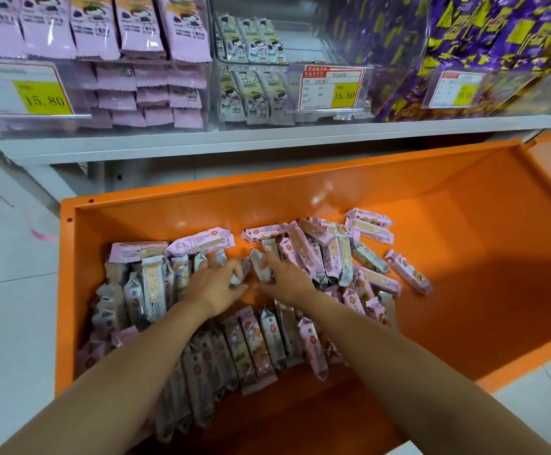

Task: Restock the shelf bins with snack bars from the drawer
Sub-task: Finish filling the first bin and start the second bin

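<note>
Currently gathering step: left hand [216, 287] curling round snack bars [237, 278] at centre of orange drawer [67, 257]; right hand [285, 280], at its 3 o'clock, gripping grey bar [262, 269]. Next, likely: securing bundle, lifting toward part-filled shelf bin [326, 50] at 12 o'clock.

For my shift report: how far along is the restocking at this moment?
Looks done: the left bin is packed with pink packs. In hand: the left hand and right hand each grip a wrapped bar in the orange drawer. Left: the middle bin is mostly empty, and many bars remain in the drawer.
</note>
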The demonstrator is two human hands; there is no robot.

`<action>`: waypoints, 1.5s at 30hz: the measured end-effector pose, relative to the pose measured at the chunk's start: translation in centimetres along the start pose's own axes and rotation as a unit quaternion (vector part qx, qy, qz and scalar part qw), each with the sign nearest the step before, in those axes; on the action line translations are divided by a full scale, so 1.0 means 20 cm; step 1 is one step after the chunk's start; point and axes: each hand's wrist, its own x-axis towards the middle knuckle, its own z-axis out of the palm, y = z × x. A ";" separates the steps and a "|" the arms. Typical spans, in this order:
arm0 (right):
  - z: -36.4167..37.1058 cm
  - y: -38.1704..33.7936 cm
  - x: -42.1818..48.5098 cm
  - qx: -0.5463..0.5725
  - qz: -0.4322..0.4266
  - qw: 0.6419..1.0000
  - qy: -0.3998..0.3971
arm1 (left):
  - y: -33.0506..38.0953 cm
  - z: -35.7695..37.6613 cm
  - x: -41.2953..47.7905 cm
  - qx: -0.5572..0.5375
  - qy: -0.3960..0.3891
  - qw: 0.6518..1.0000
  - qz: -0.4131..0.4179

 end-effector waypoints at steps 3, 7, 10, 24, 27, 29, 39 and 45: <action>-0.03 0.00 -0.01 0.053 -0.010 0.998 0.025 | 0.00 -0.03 -0.01 -0.144 0.028 0.986 -0.074; -0.05 0.00 -0.04 0.125 -0.016 0.991 0.036 | 0.03 -0.08 -0.02 -0.323 0.034 0.934 -0.150; -0.07 -0.03 -0.06 0.168 -0.032 0.983 0.065 | 0.05 -0.11 -0.04 -0.424 0.037 0.884 -0.196; -0.19 -0.14 -0.15 0.197 -0.068 0.968 0.140 | 0.13 -0.23 -0.14 -0.635 0.005 0.749 -0.188; -0.20 -0.16 -0.19 0.241 -0.078 0.959 0.126 | 0.15 -0.24 -0.15 -0.646 0.005 0.742 -0.178; -0.21 -0.18 -0.22 0.258 -0.092 0.954 0.122 | 0.17 -0.25 -0.16 -0.658 0.007 0.734 -0.168; -0.34 -0.27 -0.33 0.236 -0.146 0.938 0.208 | 0.27 -0.38 -0.23 -0.697 0.009 0.709 -0.110; -0.43 -0.33 -0.42 0.205 -0.170 0.928 0.261 | 0.39 -0.48 -0.28 -0.710 0.018 0.700 -0.069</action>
